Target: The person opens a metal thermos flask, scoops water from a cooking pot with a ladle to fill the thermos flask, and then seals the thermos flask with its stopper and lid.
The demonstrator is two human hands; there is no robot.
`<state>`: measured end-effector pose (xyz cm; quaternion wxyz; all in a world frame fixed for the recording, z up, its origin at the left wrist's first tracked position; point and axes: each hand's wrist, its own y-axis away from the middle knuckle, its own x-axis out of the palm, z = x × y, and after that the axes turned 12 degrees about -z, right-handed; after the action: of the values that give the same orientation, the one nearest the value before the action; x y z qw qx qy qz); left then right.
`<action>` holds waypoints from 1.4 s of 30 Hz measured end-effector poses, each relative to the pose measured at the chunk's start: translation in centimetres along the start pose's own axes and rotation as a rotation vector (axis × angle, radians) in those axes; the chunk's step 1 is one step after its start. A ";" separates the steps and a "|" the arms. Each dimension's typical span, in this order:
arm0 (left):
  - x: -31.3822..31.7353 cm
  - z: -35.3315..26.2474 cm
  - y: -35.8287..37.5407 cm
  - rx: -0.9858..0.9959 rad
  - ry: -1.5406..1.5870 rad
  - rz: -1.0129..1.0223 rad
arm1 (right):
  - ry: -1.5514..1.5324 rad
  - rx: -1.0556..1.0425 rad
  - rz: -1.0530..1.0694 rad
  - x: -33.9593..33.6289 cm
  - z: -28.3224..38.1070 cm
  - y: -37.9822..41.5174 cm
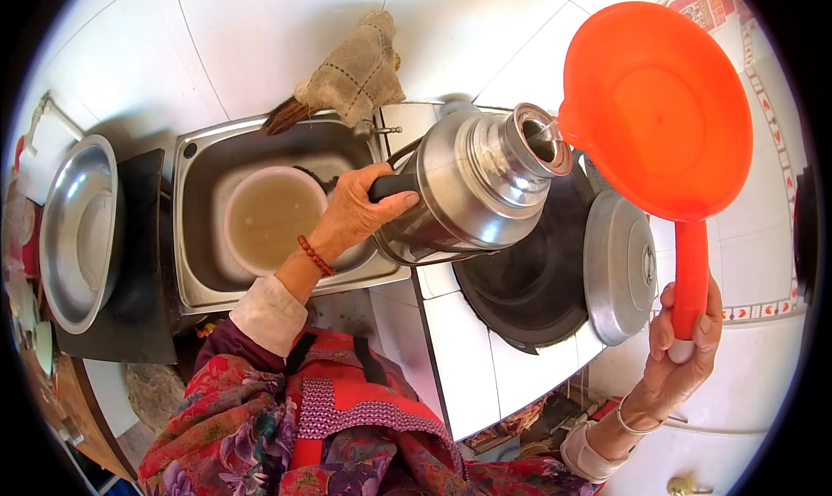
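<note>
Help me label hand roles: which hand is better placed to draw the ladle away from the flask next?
Probably the right hand: it already grips the ladle by its handle, while the left hand holds the flask.

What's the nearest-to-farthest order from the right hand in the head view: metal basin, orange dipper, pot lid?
1. Orange dipper: handle in the right hand.
2. Pot lid: left of that hand.
3. Metal basin: far left, past the sink.
</note>
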<state>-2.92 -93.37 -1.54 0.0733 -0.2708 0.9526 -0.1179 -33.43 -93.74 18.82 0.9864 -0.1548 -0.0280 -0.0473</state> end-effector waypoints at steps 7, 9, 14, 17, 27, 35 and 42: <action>0.0 -0.1 0.1 -0.061 0.024 0.015 | 0.061 -0.048 -0.071 0.9 0.0 0.3; 0.0 -0.1 0.1 -0.041 0.023 0.013 | 0.079 -0.055 -0.070 0.8 -0.1 0.4; 0.0 0.0 0.0 -0.007 0.017 0.006 | 0.131 -0.061 -0.078 1.1 0.0 0.5; 0.0 -0.1 0.0 -0.006 0.018 0.005 | 0.150 -0.075 -0.092 1.2 0.0 0.6; 0.0 0.0 0.1 -0.020 0.025 0.010 | 0.228 -0.142 -0.074 1.3 0.0 0.9; 0.0 0.1 0.1 -0.074 0.063 0.024 | 0.318 -0.216 -0.110 1.9 0.0 1.6; 0.0 0.4 0.1 -0.044 0.032 0.018 | 0.328 -0.274 -0.111 1.9 -0.3 2.3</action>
<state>-2.87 -93.37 -1.89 0.0531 -0.2617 0.9584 -0.1007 -31.27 -91.87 17.94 0.9433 -0.2760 0.1313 -0.1295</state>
